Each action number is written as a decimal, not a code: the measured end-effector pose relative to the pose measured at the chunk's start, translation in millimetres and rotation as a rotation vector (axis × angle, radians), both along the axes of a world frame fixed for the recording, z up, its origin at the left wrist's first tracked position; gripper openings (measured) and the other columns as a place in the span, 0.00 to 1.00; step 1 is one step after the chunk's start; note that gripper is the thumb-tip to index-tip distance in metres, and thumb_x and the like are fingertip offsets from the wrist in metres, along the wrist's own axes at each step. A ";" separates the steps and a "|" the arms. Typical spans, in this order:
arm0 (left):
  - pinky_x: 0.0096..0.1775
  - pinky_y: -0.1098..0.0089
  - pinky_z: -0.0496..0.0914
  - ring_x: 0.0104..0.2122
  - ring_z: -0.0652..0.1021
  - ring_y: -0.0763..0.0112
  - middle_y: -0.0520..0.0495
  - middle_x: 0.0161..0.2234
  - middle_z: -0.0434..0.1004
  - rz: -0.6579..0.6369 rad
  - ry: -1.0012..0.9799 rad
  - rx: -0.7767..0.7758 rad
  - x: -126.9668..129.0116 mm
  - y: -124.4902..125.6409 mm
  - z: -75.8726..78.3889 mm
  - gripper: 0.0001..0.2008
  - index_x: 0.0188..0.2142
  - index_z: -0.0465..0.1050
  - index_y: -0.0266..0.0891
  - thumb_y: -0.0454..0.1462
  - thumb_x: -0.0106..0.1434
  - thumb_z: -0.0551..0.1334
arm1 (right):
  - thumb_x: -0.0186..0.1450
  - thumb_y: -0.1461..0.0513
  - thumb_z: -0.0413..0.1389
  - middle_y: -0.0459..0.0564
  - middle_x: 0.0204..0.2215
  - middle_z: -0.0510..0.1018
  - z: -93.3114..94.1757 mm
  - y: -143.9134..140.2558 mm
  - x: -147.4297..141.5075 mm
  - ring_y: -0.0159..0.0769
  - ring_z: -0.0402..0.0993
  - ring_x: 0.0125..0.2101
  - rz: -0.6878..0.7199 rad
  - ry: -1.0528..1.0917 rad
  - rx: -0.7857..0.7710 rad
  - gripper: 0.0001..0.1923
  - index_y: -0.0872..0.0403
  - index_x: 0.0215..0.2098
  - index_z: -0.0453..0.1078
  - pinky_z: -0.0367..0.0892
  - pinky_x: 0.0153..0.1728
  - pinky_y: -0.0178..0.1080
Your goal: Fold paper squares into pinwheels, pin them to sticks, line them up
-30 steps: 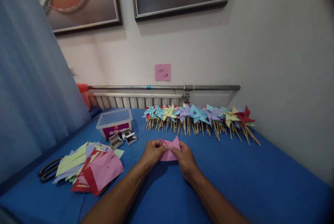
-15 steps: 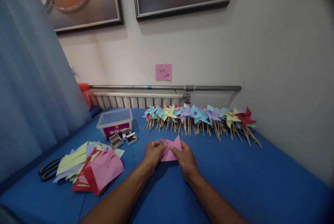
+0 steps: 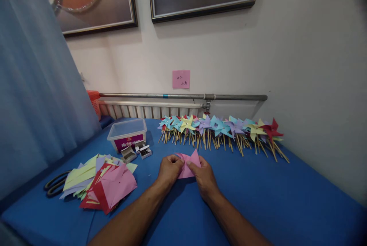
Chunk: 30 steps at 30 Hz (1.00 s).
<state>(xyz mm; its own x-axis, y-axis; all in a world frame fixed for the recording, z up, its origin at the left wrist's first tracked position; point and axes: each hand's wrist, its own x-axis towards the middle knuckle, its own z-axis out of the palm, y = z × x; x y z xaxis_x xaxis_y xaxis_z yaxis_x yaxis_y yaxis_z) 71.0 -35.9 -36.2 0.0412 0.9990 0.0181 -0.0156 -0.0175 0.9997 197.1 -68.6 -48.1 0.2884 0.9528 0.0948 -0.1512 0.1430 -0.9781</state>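
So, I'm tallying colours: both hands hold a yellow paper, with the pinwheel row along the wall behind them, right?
Not quite. In the head view the paper pinched by the left hand and right hand is pink, not yellow. The pinwheel row does lie along the wall behind them.

I see my hands (image 3: pixel 186 173) meeting on a folded paper (image 3: pixel 187 165) mid-table (image 3: pixel 286 200); paper stack (image 3: pixel 100 183) left, pinwheel row (image 3: pixel 220 131) behind, plastic box (image 3: pixel 127 133) behind-left.

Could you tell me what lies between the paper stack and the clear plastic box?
In the head view, two small open boxes sit between the paper stack and the plastic box, close against the box's front.
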 end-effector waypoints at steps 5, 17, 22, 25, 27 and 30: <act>0.23 0.73 0.55 0.18 0.61 0.79 0.56 0.15 0.63 -0.025 -0.130 -0.086 -2.3 -2.3 7.5 0.17 0.18 0.66 0.38 0.43 0.44 0.72 | 0.54 0.50 0.67 0.47 0.28 0.82 -1.8 0.8 0.5 0.41 0.76 0.27 -0.005 0.011 0.013 0.18 0.51 0.36 0.74 0.71 0.31 0.41; 0.25 0.72 0.60 0.18 0.66 0.76 0.54 0.16 0.68 -0.084 -0.187 -0.128 -3.1 -3.3 6.8 0.18 0.19 0.68 0.38 0.41 0.37 0.75 | 0.54 0.51 0.67 0.44 0.25 0.79 -0.1 -3.0 -5.3 0.38 0.73 0.25 0.013 -0.007 0.009 0.17 0.52 0.35 0.74 0.67 0.28 0.38; 0.22 0.73 0.55 0.17 0.62 0.79 0.55 0.15 0.66 -0.052 -0.113 -0.110 -3.4 -1.9 8.0 0.15 0.19 0.68 0.38 0.41 0.40 0.73 | 0.53 0.51 0.67 0.45 0.26 0.80 -2.6 -0.7 -4.2 0.39 0.74 0.25 0.032 0.028 -0.001 0.17 0.51 0.35 0.74 0.68 0.29 0.39; 0.21 0.74 0.51 0.15 0.59 0.80 0.57 0.13 0.63 -0.038 -0.095 -0.100 -5.3 0.3 9.5 0.15 0.18 0.65 0.39 0.40 0.42 0.72 | 0.54 0.49 0.66 0.46 0.27 0.81 -3.4 1.4 -1.8 0.39 0.75 0.27 0.043 0.058 0.021 0.18 0.51 0.35 0.73 0.69 0.29 0.38; 0.21 0.74 0.51 0.16 0.59 0.80 0.57 0.13 0.62 -0.009 -0.084 -0.098 -7.5 3.0 10.4 0.15 0.17 0.65 0.40 0.39 0.43 0.71 | 0.56 0.48 0.65 0.46 0.27 0.80 -1.8 1.8 0.5 0.40 0.76 0.28 0.045 0.105 0.022 0.18 0.51 0.36 0.73 0.69 0.30 0.39; 0.21 0.74 0.51 0.16 0.60 0.79 0.57 0.13 0.62 0.025 -0.073 -0.118 -11.9 8.3 12.5 0.15 0.17 0.63 0.40 0.38 0.44 0.71 | 0.58 0.50 0.62 0.45 0.26 0.80 3.6 0.7 5.3 0.40 0.75 0.27 0.047 0.108 0.007 0.19 0.51 0.43 0.73 0.70 0.31 0.40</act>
<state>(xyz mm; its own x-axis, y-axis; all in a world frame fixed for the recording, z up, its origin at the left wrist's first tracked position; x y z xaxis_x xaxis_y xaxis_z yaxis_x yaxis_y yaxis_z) 59.1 -27.6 -23.8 0.0197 0.9950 -0.0979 -0.0896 0.0993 0.9910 202.4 -67.9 -44.5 0.2521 0.9650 0.0724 -0.2625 0.1402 -0.9547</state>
